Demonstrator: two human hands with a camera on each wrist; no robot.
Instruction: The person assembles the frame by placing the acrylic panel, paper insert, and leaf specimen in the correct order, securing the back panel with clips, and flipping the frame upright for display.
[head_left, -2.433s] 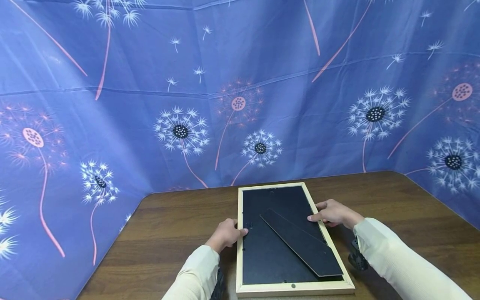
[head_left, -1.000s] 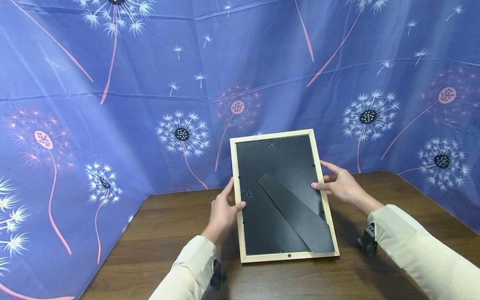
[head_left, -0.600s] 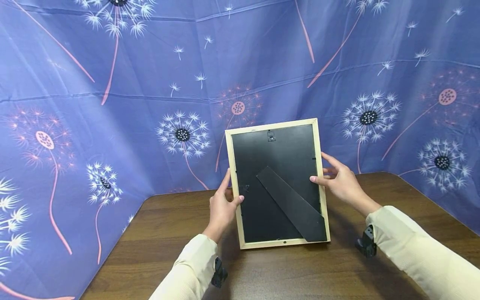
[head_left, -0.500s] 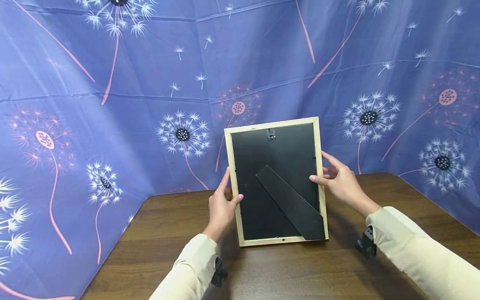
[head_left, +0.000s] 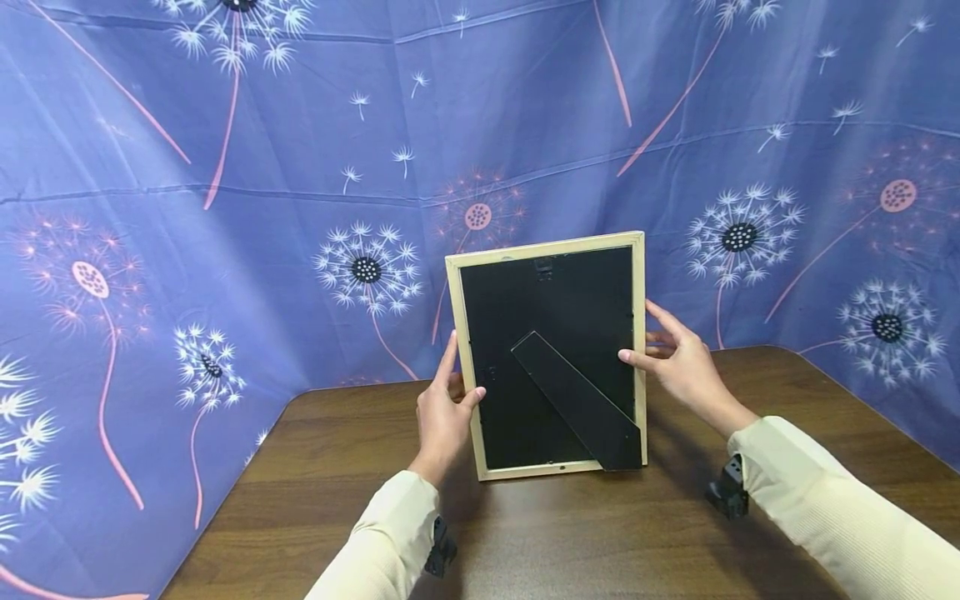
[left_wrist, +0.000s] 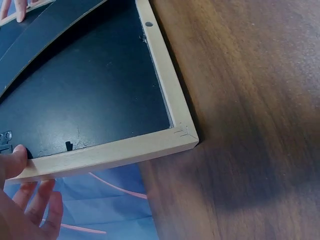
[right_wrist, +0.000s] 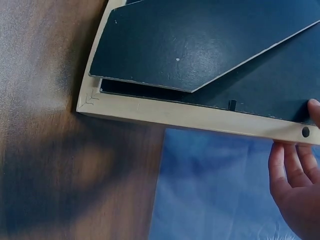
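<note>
A picture frame (head_left: 465, 367) with a pale wooden border and black backing stands nearly upright on the table, its back toward me. Slanting across the backing is a black easel leg (head_left: 577, 400), its lower end at the bottom right corner. My left hand (head_left: 442, 417) grips the left side, thumb on the back of the border. On the opposite side my right hand (head_left: 686, 367) holds the border a little higher, thumb over the back. In the left wrist view the frame's lower corner meets the wood. The front of the picture frame is hidden.
The brown wooden table (head_left: 322, 492) spreads under the frame. Behind it and at both sides hangs a blue cloth (head_left: 285, 292) with a dandelion print, close past the table's far edge. Small black cameras sit at both wrists.
The picture frame lay flat with its back up near the front edge. Both hands have raised it to nearly upright, farther back; lately it tilts up slightly more.
</note>
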